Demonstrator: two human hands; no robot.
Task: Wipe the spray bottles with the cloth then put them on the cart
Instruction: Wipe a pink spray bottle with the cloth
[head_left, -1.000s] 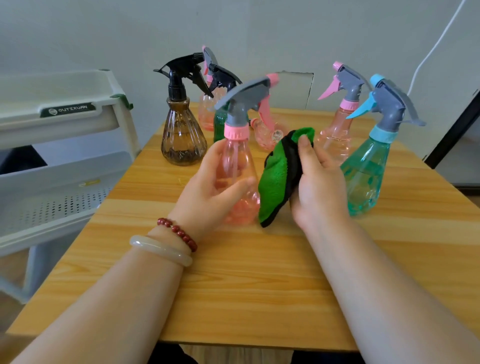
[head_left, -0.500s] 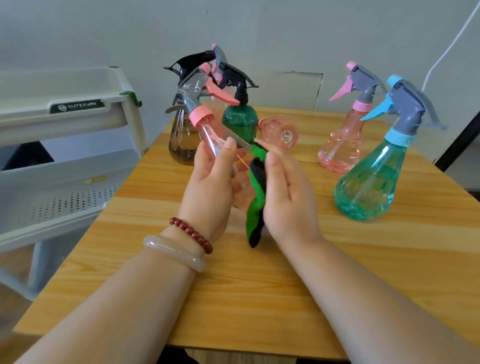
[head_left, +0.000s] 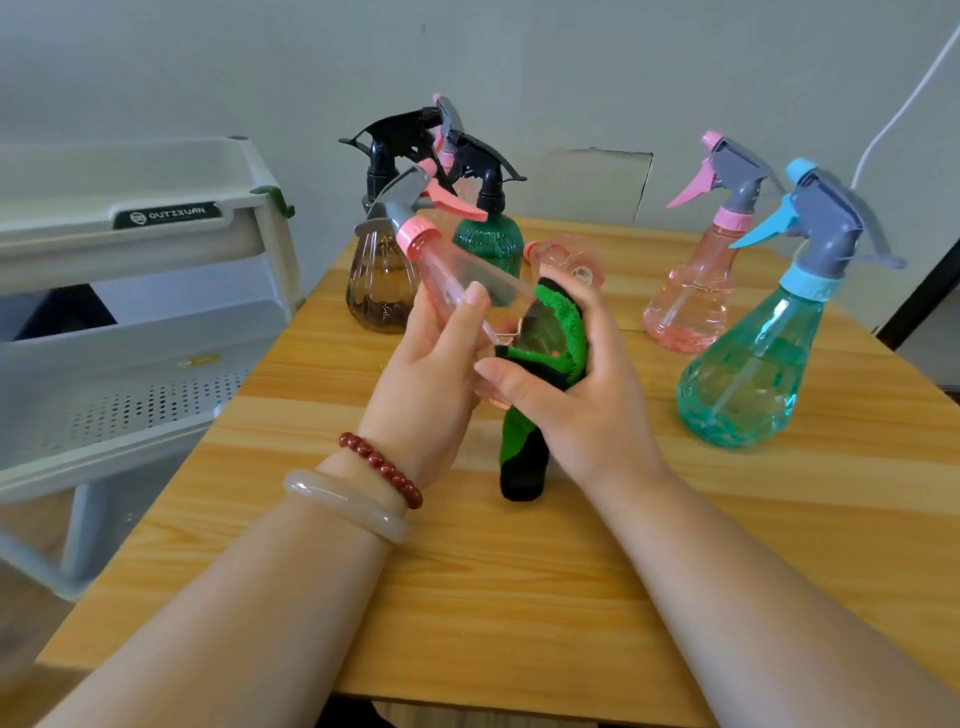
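the clear pink plastic spray bottle (head_left: 457, 280) was tilted above the wooden bench (head_left: 519, 597), its grey trigger toward 11 o'clock. the left grip (head_left: 426, 384) curled round its body; the right grip (head_left: 592, 415) pinched the green-and-black cloth (head_left: 571, 332) against its base. the white plastic cart (head_left: 130, 338) stood at 9 o'clock.

Single head view, angled forward and down, close over table (head_left: 519, 597).
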